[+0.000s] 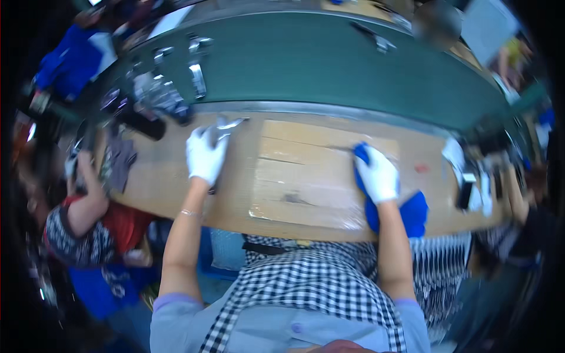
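Observation:
My left hand [206,154], in a white glove, is closed around a shiny metal tool [231,125] at the left of the wooden tabletop. Jaw-like prongs stick out past the fingers; blur hides its exact kind. On the right, my white-gloved right hand [379,176] grips a bunched blue cloth [415,213]. Part of that cloth shows above the fingers, and a loose end hangs by the wrist. Between both hands lies a tape-covered cardboard sheet [306,176], its surface creased and scuffed.
Beyond the table's metal edge runs a green belt [329,65] bearing several metal tools [197,67]. Bagged shiny pieces [159,91] and a dark cylindrical object [141,120] lie at the left. Co-workers' arms [88,194] reach in at both sides. Rows of metal parts [441,265] stand below right.

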Motion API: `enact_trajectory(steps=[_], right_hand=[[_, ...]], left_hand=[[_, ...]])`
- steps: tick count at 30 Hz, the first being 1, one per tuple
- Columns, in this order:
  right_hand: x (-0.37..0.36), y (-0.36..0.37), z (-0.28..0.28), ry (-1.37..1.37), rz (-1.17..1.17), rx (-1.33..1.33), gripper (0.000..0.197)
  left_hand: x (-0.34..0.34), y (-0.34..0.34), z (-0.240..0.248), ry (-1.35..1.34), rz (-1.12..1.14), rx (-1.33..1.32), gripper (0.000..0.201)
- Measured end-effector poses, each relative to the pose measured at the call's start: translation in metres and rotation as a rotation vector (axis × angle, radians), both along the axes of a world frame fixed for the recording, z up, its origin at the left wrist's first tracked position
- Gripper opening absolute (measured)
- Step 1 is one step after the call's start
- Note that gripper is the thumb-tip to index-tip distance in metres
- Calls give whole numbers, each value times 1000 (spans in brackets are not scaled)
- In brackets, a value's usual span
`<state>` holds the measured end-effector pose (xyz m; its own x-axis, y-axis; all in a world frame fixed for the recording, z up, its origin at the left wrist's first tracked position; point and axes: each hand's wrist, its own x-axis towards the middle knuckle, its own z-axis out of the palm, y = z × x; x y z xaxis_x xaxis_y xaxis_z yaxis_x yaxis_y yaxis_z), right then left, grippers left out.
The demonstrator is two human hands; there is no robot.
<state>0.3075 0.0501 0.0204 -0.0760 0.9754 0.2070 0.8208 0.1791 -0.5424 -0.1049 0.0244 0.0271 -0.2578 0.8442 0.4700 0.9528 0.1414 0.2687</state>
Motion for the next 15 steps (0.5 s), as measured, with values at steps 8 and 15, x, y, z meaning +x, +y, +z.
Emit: enact_trajectory(steps=[8, 15], right_hand=[[2, 2, -1, -75, -82, -4, 37], [11, 3, -17, 28, -134, 139, 35]], left_hand=[[-57, 183, 1, -172, 347, -74, 63], [-75, 224, -2, -296, 465, -222, 64]])
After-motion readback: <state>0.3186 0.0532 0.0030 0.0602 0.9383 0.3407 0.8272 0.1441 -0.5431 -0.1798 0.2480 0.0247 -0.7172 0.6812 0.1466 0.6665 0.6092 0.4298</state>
